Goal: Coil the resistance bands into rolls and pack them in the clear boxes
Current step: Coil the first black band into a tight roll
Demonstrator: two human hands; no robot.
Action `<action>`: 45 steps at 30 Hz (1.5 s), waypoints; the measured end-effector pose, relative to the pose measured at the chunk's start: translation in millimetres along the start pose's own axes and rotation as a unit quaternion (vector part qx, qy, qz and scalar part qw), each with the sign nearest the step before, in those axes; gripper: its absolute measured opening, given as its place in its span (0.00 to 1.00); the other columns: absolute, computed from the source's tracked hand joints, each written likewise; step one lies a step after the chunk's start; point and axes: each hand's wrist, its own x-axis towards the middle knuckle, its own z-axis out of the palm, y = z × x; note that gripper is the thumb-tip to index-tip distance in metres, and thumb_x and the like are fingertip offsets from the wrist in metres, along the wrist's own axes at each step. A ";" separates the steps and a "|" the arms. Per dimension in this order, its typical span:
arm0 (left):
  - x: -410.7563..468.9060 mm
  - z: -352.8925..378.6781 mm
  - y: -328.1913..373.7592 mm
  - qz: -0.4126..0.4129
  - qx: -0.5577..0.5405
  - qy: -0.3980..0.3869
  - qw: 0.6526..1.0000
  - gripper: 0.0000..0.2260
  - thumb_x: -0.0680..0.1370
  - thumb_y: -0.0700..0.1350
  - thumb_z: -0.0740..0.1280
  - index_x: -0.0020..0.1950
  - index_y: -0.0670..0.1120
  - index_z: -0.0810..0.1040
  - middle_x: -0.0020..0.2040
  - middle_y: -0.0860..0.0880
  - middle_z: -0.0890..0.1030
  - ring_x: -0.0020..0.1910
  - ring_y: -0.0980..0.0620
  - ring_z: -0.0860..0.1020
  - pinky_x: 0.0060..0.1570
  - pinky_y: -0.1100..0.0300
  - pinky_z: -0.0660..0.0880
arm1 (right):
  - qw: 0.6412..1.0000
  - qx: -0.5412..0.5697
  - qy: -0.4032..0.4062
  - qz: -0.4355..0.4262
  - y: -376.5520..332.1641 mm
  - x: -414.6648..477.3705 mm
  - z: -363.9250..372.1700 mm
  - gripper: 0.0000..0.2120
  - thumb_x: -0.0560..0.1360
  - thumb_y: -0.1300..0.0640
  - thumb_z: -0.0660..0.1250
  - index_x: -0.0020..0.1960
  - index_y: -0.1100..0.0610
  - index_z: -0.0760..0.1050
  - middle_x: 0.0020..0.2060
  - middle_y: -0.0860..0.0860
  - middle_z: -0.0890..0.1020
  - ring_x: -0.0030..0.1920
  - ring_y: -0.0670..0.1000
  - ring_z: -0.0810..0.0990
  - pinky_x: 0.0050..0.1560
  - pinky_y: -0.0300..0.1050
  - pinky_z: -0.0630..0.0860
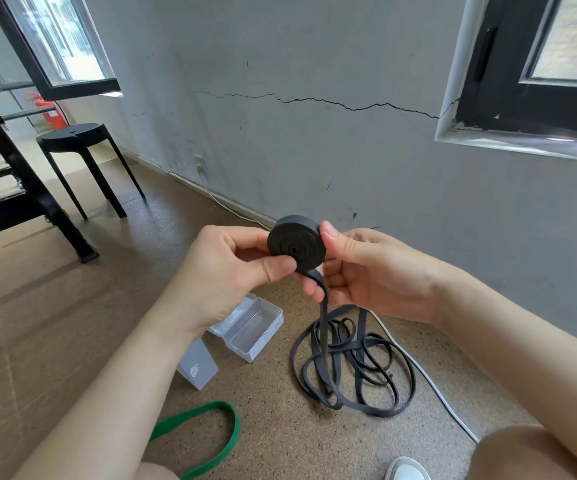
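A black resistance band is partly wound into a tight flat roll [296, 244] held up at chest height. My left hand [226, 271] pinches the roll's lower left edge with thumb and fingers. My right hand [366, 271] grips its right side, thumb on the rim. The band's loose tail hangs down from the roll to a tangled heap [353, 362] on the floor. An open clear box [252, 329] lies on the floor below my left hand, with its lid [197, 367] beside it. A green band [207, 434] lies near my left forearm.
A black stool [83, 161] stands by the grey cracked wall at the left, next to a black metal frame [20, 174]. A white cable [429, 379] runs along the floor past the black heap. My shoe [406, 469] and knee show at the bottom right.
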 end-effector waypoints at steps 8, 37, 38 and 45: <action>-4.0 -4.8 3.6 0.096 0.314 0.012 0.945 0.06 0.69 0.42 0.76 0.45 0.50 0.85 0.36 0.54 0.81 0.40 0.56 0.76 0.39 0.68 0.70 | 0.972 -0.219 0.076 0.048 -8.0 -5.9 3.2 0.35 0.66 0.26 0.56 0.45 0.59 0.77 0.34 0.57 0.81 0.34 0.51 0.76 0.34 0.41 0.67; -0.5 3.9 -4.4 0.023 -0.001 0.009 1.000 0.08 0.67 0.45 0.73 0.46 0.50 0.85 0.42 0.49 0.86 0.43 0.52 0.82 0.49 0.55 0.79 | 1.000 0.006 0.004 -0.016 -1.8 -4.2 -11.1 0.19 0.73 0.42 0.62 0.44 0.58 0.79 0.37 0.55 0.79 0.38 0.51 0.74 0.36 0.41 0.66; -0.5 4.3 -4.0 0.019 -0.030 0.006 0.999 0.08 0.67 0.46 0.74 0.46 0.50 0.86 0.42 0.47 0.86 0.43 0.52 0.82 0.48 0.56 0.79 | 1.000 0.017 0.002 -0.020 -2.0 -4.5 -10.9 0.19 0.72 0.41 0.63 0.44 0.58 0.79 0.37 0.55 0.79 0.38 0.51 0.74 0.36 0.40 0.67; 1.9 3.1 -4.0 0.044 -0.003 0.040 0.998 0.10 0.66 0.52 0.75 0.45 0.52 0.85 0.41 0.44 0.85 0.42 0.44 0.82 0.44 0.55 0.81 | 1.000 -0.002 0.006 -0.005 -5.2 -3.5 -7.9 0.23 0.73 0.39 0.60 0.48 0.60 0.76 0.35 0.54 0.79 0.36 0.50 0.74 0.35 0.41 0.67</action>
